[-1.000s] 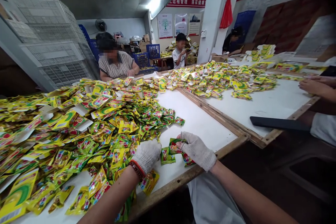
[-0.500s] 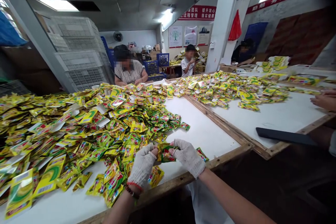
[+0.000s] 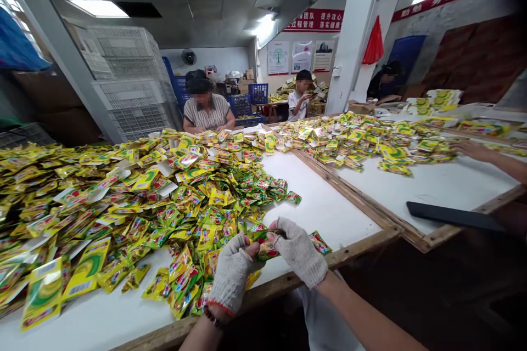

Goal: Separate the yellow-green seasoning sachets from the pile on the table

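Both my hands wear white knit gloves that leave the fingertips bare. Between them, over the near edge of the white table, is a small green and red candy packet [image 3: 268, 250]. My left hand [image 3: 231, 273] pinches its left end with thumb and fingers. On the other end, my right hand [image 3: 300, 252] is closed, thumb against the wrapper. Another packet [image 3: 319, 242] lies just beyond my right hand. To the left spreads a heap of green and yellow packets [image 3: 214, 197], mixed with flat yellow cartons [image 3: 84, 269].
A wooden edge strip [image 3: 341, 256] borders the white table [image 3: 321, 203]. Across a wooden divider [image 3: 337, 184] lie more yellow cartons [image 3: 395, 148] and a dark flat object [image 3: 453, 215]. A co-worker's hand [image 3: 473, 149] reaches in from the right. Several people sit farther back.
My left hand has shifted slightly down and right, its thumb now further over the packet. The co-worker's hand at right has reached forward to the carton pile. The view has shifted slightly.
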`<action>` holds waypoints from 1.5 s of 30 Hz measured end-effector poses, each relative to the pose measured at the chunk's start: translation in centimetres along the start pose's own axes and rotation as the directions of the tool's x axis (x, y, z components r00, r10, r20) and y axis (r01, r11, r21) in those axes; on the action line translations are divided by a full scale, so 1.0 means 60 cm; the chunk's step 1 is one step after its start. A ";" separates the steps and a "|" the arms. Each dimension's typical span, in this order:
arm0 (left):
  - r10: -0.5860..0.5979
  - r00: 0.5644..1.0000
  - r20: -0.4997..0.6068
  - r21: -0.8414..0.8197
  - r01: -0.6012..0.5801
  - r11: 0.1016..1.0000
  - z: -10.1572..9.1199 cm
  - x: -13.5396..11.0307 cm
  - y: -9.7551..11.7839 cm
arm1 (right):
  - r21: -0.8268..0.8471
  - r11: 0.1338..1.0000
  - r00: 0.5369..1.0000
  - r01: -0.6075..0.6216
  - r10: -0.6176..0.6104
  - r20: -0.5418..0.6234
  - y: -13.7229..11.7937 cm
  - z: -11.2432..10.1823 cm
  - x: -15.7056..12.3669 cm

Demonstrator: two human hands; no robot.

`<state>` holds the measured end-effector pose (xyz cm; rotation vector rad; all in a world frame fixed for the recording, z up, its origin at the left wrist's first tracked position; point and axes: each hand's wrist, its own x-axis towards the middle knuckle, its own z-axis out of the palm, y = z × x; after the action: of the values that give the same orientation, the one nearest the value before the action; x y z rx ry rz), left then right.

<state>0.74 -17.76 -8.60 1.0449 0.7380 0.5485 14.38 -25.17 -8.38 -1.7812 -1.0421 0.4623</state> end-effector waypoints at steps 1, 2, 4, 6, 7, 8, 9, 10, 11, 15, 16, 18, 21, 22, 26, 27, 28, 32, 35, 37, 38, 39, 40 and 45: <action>0.010 1.000 -0.021 -0.010 -0.010 1.000 -0.001 -0.001 0.002 | -0.004 1.000 1.000 -0.009 0.009 -0.017 -0.001 0.001 -0.003; 0.018 0.999 -0.036 -0.017 -0.019 1.000 -0.003 -0.004 0.004 | -0.002 1.000 1.000 -0.017 0.017 -0.005 -0.003 0.004 -0.006; 0.038 0.998 -0.053 -0.019 -0.039 0.999 -0.006 -0.012 0.004 | 0.037 0.999 0.993 -0.023 0.018 0.119 -0.008 0.011 -0.011; 0.077 0.996 -0.051 0.035 -0.076 0.997 -0.013 -0.024 0.002 | 0.114 0.992 0.965 -0.047 0.015 0.261 -0.009 0.025 -0.013; 0.116 0.992 -0.046 0.107 -0.110 0.988 -0.019 -0.030 0.002 | 0.139 0.988 0.954 -0.064 0.020 0.300 -0.006 0.034 -0.013; 0.166 0.985 -0.042 0.210 -0.154 0.966 -0.028 -0.036 0.003 | 0.149 0.986 0.949 -0.080 0.030 0.313 -0.001 0.044 -0.012; 0.221 0.975 -0.039 0.334 -0.195 0.922 -0.040 -0.041 0.008 | 0.144 0.985 0.949 -0.097 0.048 0.313 0.005 0.054 -0.010; 0.277 0.960 -0.040 0.466 -0.227 0.855 -0.058 -0.045 0.016 | 0.121 0.986 0.950 -0.113 0.072 0.304 0.014 0.063 -0.007; 0.334 0.940 -0.062 0.607 -0.230 0.761 -0.082 -0.049 0.028 | 0.087 0.987 0.951 -0.133 0.103 0.292 0.022 0.071 -0.004; 0.553 0.754 -0.355 0.902 0.120 0.415 -0.228 -0.061 0.105 | 0.003 0.974 0.935 -0.228 0.218 0.280 0.047 0.084 0.003; 0.577 0.698 -0.424 0.890 0.203 0.408 -0.272 -0.063 0.125 | 0.027 0.972 0.935 -0.232 0.215 0.280 0.050 0.085 0.004; 0.607 0.579 -0.544 0.839 0.374 0.396 -0.355 -0.063 0.157 | 0.094 0.969 0.941 -0.227 0.194 0.276 0.054 0.086 0.006; 0.576 0.474 -0.666 0.733 0.559 0.387 -0.444 -0.060 0.183 | 0.146 0.963 0.954 -0.225 0.188 0.233 0.064 0.092 0.011; 0.555 0.462 -0.691 0.706 0.596 0.383 -0.462 -0.058 0.188 | 0.152 0.962 0.957 -0.228 0.193 0.216 0.067 0.094 0.012; 0.534 0.461 -0.709 0.679 0.650 0.341 -0.481 -0.059 0.203 | 0.113 0.965 0.957 -0.239 0.214 0.195 0.065 0.094 0.007; 0.560 0.456 -0.692 0.689 0.648 0.324 -0.473 -0.061 0.204 | 0.097 0.966 0.956 -0.238 0.216 0.197 0.058 0.091 0.004; 0.607 0.455 -0.652 0.717 0.631 0.297 -0.460 -0.064 0.202 | 0.089 0.968 0.957 -0.233 0.211 0.201 0.049 0.089 0.000; 0.754 0.599 -0.268 0.923 0.385 0.022 -0.366 -0.071 0.145 | 0.114 0.964 0.946 -0.240 0.206 0.251 0.014 0.082 -0.012; 0.600 0.795 -0.093 0.985 0.161 -0.061 -0.291 -0.068 0.075 | 0.116 0.959 0.934 -0.261 0.220 0.281 0.010 0.081 -0.016; 0.482 0.875 -0.043 0.998 0.056 -0.012 -0.263 -0.063 0.044 | 0.137 0.955 0.936 -0.264 0.219 0.277 0.015 0.080 -0.017; 0.446 0.894 -0.043 0.999 0.035 0.026 -0.257 -0.061 0.039 | 0.157 0.952 0.936 -0.264 0.214 0.280 0.018 0.080 -0.018; 0.427 0.902 -0.061 0.997 0.038 0.063 -0.256 -0.059 0.039 | 0.176 0.948 0.937 -0.263 0.208 0.280 0.020 0.079 -0.018; 0.422 0.902 -0.094 0.994 0.061 0.090 -0.257 -0.058 0.044 | 0.190 0.947 0.939 -0.260 0.202 0.279 0.021 0.078 -0.018; 0.415 0.893 -0.174 0.982 0.186 0.012 -0.256 -0.065 0.084 | 0.213 0.944 0.950 -0.253 0.200 0.241 0.005 0.076 -0.019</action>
<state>-13.83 -9.79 -7.61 2.4861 1.5802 0.3052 10.65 -23.62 -10.83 -1.6629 -0.8848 0.9065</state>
